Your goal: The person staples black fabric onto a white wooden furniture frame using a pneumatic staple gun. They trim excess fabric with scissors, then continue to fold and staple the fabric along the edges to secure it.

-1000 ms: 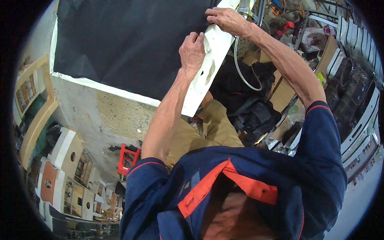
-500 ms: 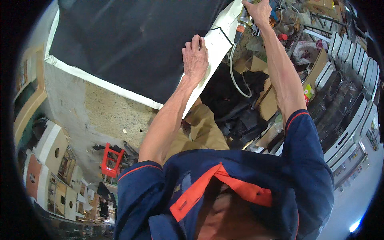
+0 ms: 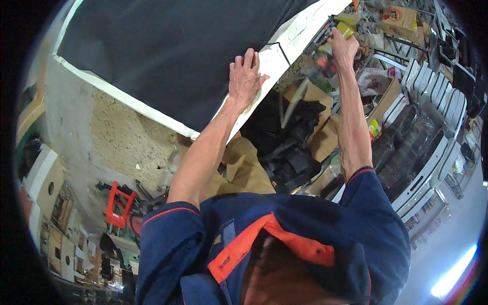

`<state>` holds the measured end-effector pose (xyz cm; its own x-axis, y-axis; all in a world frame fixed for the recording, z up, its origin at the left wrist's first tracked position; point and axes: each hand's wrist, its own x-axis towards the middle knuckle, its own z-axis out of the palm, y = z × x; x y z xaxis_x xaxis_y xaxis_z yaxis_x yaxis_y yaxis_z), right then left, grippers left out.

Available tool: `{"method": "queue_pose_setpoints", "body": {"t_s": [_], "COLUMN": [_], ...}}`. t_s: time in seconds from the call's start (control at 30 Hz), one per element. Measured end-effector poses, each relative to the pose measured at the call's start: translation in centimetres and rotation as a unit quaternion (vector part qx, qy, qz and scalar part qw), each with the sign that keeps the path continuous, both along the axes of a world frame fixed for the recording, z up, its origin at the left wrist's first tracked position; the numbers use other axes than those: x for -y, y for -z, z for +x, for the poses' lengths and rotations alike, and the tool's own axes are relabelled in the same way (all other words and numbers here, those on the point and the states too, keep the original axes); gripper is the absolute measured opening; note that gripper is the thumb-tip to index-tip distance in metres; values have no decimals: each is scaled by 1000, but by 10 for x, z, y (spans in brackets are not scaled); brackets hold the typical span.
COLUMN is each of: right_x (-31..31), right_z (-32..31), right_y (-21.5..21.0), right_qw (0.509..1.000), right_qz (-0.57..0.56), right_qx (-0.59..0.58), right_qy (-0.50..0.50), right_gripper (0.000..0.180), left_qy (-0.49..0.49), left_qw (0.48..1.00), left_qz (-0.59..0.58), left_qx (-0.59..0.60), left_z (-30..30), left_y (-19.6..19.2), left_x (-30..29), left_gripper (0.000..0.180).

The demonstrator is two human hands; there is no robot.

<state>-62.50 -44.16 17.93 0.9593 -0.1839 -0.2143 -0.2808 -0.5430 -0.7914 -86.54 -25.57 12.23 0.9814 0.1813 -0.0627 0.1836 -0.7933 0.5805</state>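
A large panel covered in black fabric (image 3: pixel 162 56) lies in front of me, with a white folded border (image 3: pixel 305 30) along its edges. My left hand (image 3: pixel 245 79) rests on its right side, fingers lightly bent over the black fabric and thumb out on the border; nothing is held. A thin black cord (image 3: pixel 284 52) crosses the border beside this hand. Just off the panel's right edge, my right hand (image 3: pixel 345 49) is wrapped round a yellow-green air staple gun (image 3: pixel 346 30). The gun's dark front end is close to the border. A blurred pale hose (image 3: pixel 295 101) hangs below it.
Black cloth (image 3: pixel 284 127) and torn cardboard (image 3: pixel 320 137) lie below the panel's right edge. Several curved white-edged frames (image 3: pixel 434 91) are stacked at the right. A cardboard box (image 3: pixel 401 20) stands far right. On the left floor are a red frame-shaped object (image 3: pixel 119 204) and wooden furniture parts (image 3: pixel 51 185).
My right hand has come nearer along the panel's edge, bringing the staple gun into view; the hose has swung. My left hand stays on the panel, its thumb now spread out.
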Motion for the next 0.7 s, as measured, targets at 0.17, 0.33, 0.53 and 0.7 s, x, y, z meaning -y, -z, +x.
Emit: {"method": "queue_pose_setpoints", "body": {"t_s": [0.17, 0.33, 0.53, 0.7], "right_x": [12, -21, -34, -39], "right_z": [-77, -109, -110, -107], "right_y": [-43, -28, -16, -14], "right_qw": [963, 927, 906, 891], "right_qz": [-23, -62, -75, -98], "right_qx": [-126, -194, -162, -134], "right_qy": [-238, -316, -383, -422], "right_gripper": [35, 37, 40, 35], "left_qy": [3, 0, -4, -9], "left_qw": [1000, 1000, 1000, 1000], "left_qz": [-21, -14, -20, -19], "left_qx": [-21, -13, -4, 1], "left_z": [1, 0, 0, -1], "left_y": [1, -1, 2, 4], "left_x": [-3, -3, -4, -4], "left_gripper": [78, 78, 78, 78]}}
